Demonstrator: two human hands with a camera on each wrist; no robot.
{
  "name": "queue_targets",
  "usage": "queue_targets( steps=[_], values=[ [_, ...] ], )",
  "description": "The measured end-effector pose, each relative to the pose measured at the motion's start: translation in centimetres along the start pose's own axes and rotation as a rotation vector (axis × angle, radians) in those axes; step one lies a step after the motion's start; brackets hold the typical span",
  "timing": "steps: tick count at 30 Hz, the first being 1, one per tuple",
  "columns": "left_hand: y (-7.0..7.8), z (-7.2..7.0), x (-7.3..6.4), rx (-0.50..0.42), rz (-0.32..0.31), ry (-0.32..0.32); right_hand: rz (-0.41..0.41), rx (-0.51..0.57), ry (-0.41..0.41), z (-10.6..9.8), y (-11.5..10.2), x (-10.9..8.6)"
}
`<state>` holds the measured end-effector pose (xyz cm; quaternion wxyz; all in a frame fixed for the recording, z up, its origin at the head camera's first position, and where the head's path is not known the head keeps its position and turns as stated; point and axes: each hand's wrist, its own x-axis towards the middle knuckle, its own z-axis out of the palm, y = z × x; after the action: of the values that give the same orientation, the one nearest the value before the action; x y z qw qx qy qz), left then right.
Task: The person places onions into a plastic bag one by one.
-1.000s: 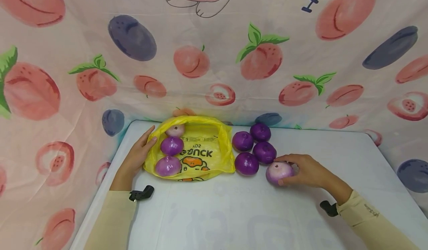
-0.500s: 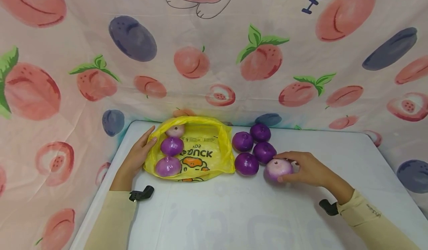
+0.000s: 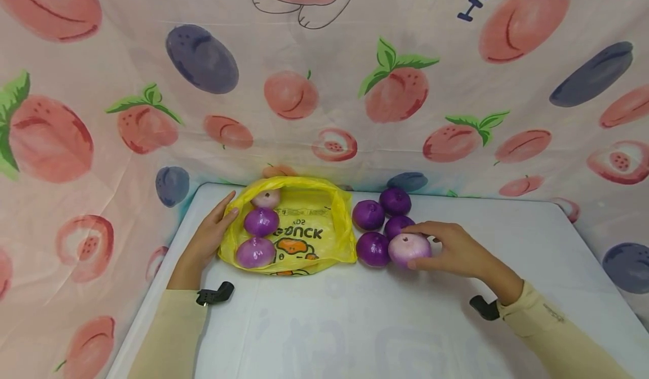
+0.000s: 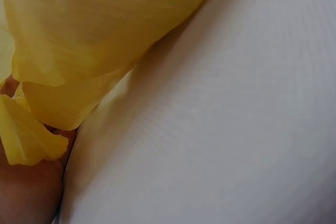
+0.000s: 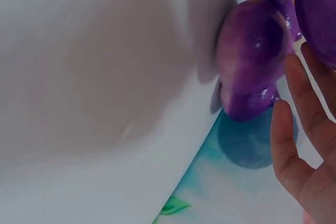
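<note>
In the head view, my right hand [image 3: 451, 249] grips a pale, purple-tinged onion [image 3: 409, 248] between thumb and fingers. It hovers against or just over several darker purple onions [image 3: 374, 249] beside the bag; contact with them cannot be told. The right wrist view shows the held onion [image 5: 317, 17] at the fingertips. At the left, my left hand [image 3: 205, 238] holds the side rim of a yellow plastic bag [image 3: 345, 221] with its mouth facing me. Lined up inside the bag's left part are three onions [image 3: 256, 252]. Thin yellow plastic [image 4: 79, 35] covers part of the left hand in its wrist view.
A white table [image 3: 324, 328] lies beneath everything. Behind it hangs a fruit-print cloth [image 3: 304, 47], which meets the table's back edge close behind the bag and the onions. Each wrist wears a small black device [image 3: 215, 293].
My right hand has carried the pale onion a little left and up, towards the dark onions, and it now partly covers one of them. My left hand and the bag have stayed still.
</note>
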<state>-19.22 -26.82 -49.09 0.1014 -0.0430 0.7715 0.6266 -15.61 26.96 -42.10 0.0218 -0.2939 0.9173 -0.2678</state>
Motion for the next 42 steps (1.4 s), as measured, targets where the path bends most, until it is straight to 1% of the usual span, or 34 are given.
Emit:
queue_targets(
  steps=[9,14,20,25,29,34,38,42],
  values=[
    [-0.2,-0.1,0.2,-0.005,-0.005,-0.002,-0.058,0.054,0.002,0.9,-1.2,1.7],
    [-0.4,-0.1,0.3,-0.009,-0.001,-0.005,-0.075,0.072,0.002,1.5,-2.1,2.5],
    [-0.4,-0.1,0.4,-0.008,0.004,0.000,-0.078,0.106,0.010,2.1,-3.3,3.5],
    [-0.4,-0.1,0.4,-0.002,0.001,-0.001,-0.077,0.142,0.002,3.1,-4.0,4.5],
    [-0.4,-0.1,0.3,0.003,0.001,0.002,-0.090,0.166,0.013,3.9,-4.4,5.2],
    [-0.4,-0.2,0.3,-0.006,0.010,-0.004,-0.115,0.150,0.035,4.7,-5.2,6.1],
    [-0.4,-0.2,0.3,-0.012,0.010,-0.009,-0.117,0.141,0.018,5.3,-6.0,6.9],
    [-0.4,-0.3,0.3,-0.008,0.010,-0.007,-0.116,0.176,0.000,5.9,-6.8,7.6]
  ],
)
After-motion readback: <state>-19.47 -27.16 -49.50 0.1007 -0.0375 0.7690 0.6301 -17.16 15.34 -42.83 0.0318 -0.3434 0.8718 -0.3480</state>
